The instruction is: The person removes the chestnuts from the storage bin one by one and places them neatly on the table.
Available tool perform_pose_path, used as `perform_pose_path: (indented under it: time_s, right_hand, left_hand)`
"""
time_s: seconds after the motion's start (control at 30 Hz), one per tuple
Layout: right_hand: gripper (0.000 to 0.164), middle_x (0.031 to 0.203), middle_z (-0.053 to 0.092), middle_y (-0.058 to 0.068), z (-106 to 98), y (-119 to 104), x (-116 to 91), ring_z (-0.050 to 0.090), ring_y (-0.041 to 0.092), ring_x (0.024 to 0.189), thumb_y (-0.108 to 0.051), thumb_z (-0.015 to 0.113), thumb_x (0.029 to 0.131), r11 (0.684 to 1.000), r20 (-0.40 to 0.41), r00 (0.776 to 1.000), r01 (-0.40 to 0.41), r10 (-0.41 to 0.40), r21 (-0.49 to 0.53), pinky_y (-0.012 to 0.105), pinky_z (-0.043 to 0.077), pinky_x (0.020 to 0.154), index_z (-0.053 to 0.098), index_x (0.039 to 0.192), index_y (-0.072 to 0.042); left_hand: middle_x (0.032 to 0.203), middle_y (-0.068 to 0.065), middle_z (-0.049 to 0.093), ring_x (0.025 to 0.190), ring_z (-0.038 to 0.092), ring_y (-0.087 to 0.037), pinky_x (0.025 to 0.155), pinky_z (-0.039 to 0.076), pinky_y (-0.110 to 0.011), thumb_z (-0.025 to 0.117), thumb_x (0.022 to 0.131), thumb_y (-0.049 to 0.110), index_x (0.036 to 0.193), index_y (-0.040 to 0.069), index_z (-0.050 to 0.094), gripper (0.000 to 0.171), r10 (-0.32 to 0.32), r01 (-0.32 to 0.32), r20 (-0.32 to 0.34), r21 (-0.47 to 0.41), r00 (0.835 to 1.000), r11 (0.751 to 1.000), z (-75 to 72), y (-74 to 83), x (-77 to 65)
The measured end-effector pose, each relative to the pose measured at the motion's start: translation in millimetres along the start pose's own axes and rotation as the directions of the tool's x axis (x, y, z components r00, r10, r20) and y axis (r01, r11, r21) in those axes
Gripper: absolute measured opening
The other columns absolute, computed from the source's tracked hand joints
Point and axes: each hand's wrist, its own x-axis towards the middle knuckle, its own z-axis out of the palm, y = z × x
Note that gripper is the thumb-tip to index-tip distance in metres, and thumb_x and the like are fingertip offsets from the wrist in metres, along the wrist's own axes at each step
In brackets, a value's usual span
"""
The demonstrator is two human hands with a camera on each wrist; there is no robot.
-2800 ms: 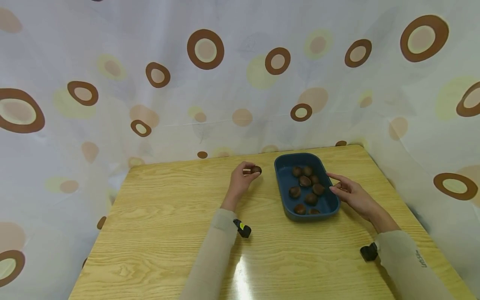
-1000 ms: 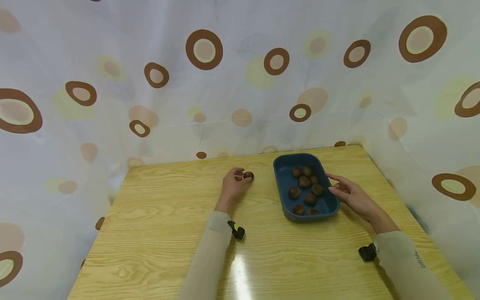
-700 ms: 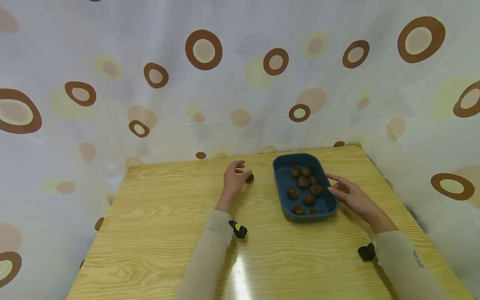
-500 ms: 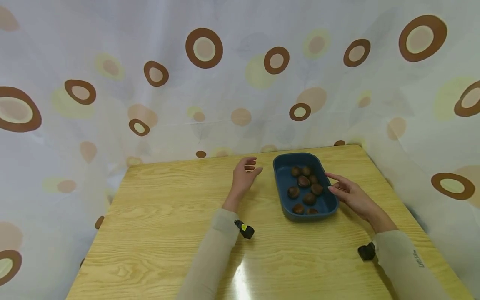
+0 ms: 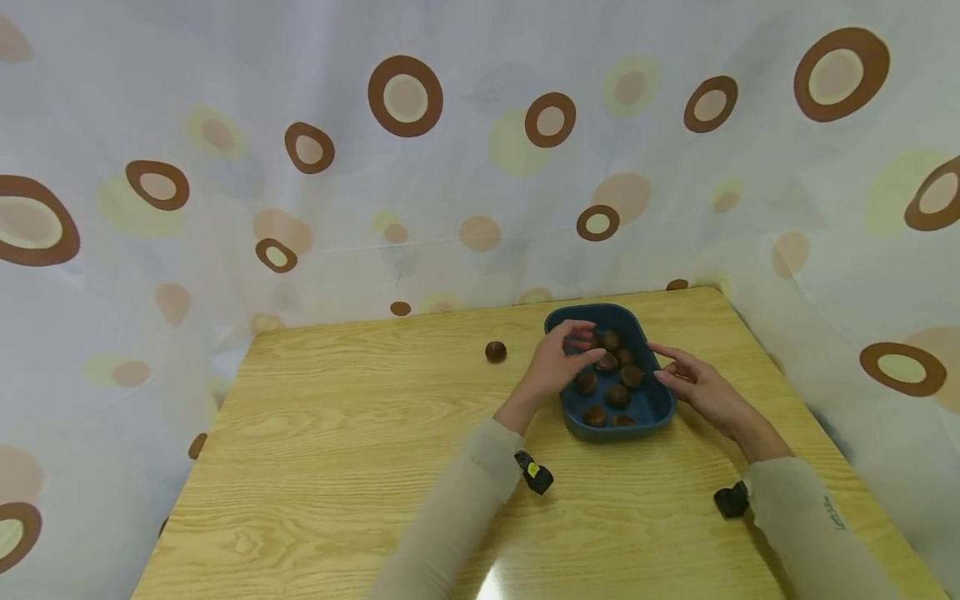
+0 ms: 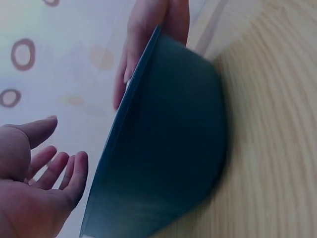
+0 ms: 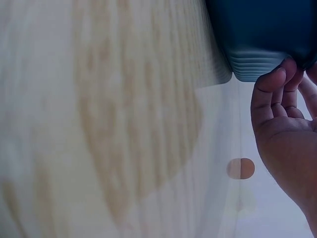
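A dark blue rectangular container (image 5: 615, 433) stands on the table with several brown chestnuts (image 5: 618, 396) inside. My left hand (image 5: 555, 367) hovers over its left side, fingers loosely bent and apart from the thumb, holding nothing. In the left wrist view this hand (image 6: 39, 188) hangs beside the rim of the container (image 6: 168, 129). At the right wall, my right hand (image 5: 705, 392) holds the rim between thumb and fingers. The right wrist view shows the right hand's fingers (image 7: 290, 84) bent against the container's wall. One chestnut (image 5: 495, 352) lies alone on the table, left of the container.
The wooden table (image 5: 360, 433) reaches back to a patterned curtain (image 5: 450, 167), which also hangs along both sides. Small black cameras (image 5: 534, 472) sit at both sleeve cuffs.
Earlier my left hand pinched a chestnut, set it down on the table left of the container and let go. It has since moved right, over the container. My right hand stays at the rim.
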Motion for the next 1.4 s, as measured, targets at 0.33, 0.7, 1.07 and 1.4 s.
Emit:
perform_pose_path:
  time_s: [0.33, 0.7, 1.07, 1.4]
  right_hand:
    - [0.062, 0.111, 0.053, 0.014, 1.0, 4.5, 1.3, 0.054, 0.014, 0.088, -0.031, 0.050, 0.111, 0.999, 0.006, 1.000, -0.002, 0.002, 0.046, 0.028, 0.051, 0.075, 0.027, 0.166, -0.013]
    - [0.062, 0.114, 0.053, 0.015, 0.0, 4.2, 0.2, 0.057, 0.013, 0.091, -0.032, 0.050, 0.111, 0.999, 0.002, 1.000, -0.004, 0.004, 0.036, 0.027, 0.053, 0.077, 0.026, 0.166, -0.015]
    - [0.060, 0.113, 0.054, 0.017, -1.1, 2.6, 3.1, 0.060, 0.014, 0.093, -0.029, 0.050, 0.111, 0.999, 0.012, 1.000, 0.011, -0.012, 0.050, 0.025, 0.055, 0.079, 0.027, 0.165, -0.014]
    - [0.061, 0.112, 0.055, 0.013, 0.9, 1.6, 1.3, 0.058, 0.012, 0.093, -0.029, 0.050, 0.111, 0.999, 0.011, 1.000, 0.008, -0.009, 0.045, 0.025, 0.054, 0.077, 0.027, 0.165, -0.013]
  left_hand:
    - [0.136, -0.006, 0.066, 0.118, 0.066, -0.018, 0.092, 0.056, -0.026, 0.073, 0.099, 0.024, 0.140, 0.013, 0.063, 0.043, -0.158, 0.156, 0.026, 0.055, 0.987, 0.986, 56.2, 0.5, 5.9]
    - [0.139, 0.002, 0.066, 0.117, 0.066, -0.015, 0.091, 0.057, -0.027, 0.071, 0.101, 0.026, 0.141, 0.017, 0.063, 0.042, -0.249, 0.239, 0.054, 0.145, 0.967, 0.960, 71.9, -5.5, 12.7]
    - [0.136, 0.000, 0.063, 0.125, 0.058, -0.015, 0.102, 0.051, -0.029, 0.071, 0.100, 0.025, 0.137, 0.018, 0.068, 0.037, -0.220, 0.178, 0.107, 0.309, 0.970, 0.934, 72.6, -7.3, 14.7]
    - [0.120, 0.002, 0.071, 0.106, 0.065, -0.011, 0.091, 0.053, -0.023, 0.074, 0.098, 0.021, 0.121, 0.019, 0.070, 0.023, -0.199, 0.111, 0.177, 0.409, 0.964, 0.906, 73.2, -9.7, 13.1]
